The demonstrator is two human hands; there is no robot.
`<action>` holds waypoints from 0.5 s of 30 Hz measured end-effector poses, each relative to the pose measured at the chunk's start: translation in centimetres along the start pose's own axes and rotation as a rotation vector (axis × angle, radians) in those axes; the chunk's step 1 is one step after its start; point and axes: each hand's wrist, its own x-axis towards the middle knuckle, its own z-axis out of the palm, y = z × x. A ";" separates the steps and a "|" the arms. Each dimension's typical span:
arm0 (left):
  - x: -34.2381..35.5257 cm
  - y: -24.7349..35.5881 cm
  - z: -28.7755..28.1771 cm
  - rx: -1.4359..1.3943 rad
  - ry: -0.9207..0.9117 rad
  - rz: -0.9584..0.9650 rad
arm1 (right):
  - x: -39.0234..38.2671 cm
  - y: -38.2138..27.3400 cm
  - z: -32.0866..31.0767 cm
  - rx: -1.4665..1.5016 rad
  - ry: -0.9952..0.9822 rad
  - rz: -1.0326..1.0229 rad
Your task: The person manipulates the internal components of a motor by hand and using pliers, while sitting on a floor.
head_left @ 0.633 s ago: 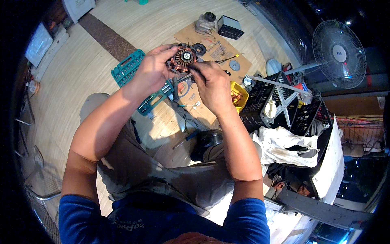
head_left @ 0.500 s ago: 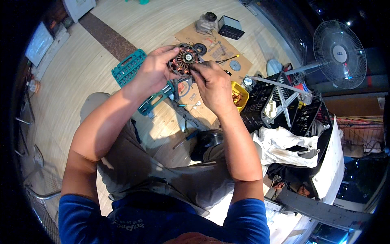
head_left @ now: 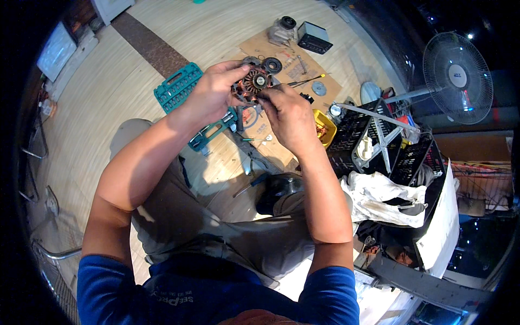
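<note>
One held copper-wound part (head_left: 254, 82), one yellow bin (head_left: 331, 137), one fan (head_left: 458, 77)

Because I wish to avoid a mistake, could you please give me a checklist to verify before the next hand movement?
1. Round copper-wound part supported by the left hand: ok, gripped at its left side.
2. Right hand positioned at the part: ok, fingertips at its lower right edge.
3. Anything small pinched in the right hand: cannot tell, too dark there.
4. Teal tool case open: ok, though the left forearm covers some of it.
5. Yellow bin fully visible: not ok, the right arm hides its left side.
</note>
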 end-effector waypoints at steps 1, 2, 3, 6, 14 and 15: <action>0.0 0.0 0.3 0.004 0.008 -0.005 | 0.0 0.2 0.0 0.019 -0.003 -0.012; 0.0 0.0 0.4 0.007 0.016 -0.010 | 0.0 0.4 0.0 0.037 -0.007 -0.024; 0.0 0.0 0.2 0.009 0.018 -0.010 | 0.0 0.4 0.0 0.040 -0.006 -0.025; 0.1 -0.1 -0.4 0.053 -0.028 -0.029 | 0.1 0.4 -0.1 0.078 -0.056 0.013; 0.0 0.1 -0.4 0.049 -0.069 -0.043 | -0.2 0.9 0.1 0.131 -0.001 -0.045; 0.1 0.1 -0.4 0.049 -0.069 -0.043 | -0.3 0.9 0.1 0.131 -0.001 -0.044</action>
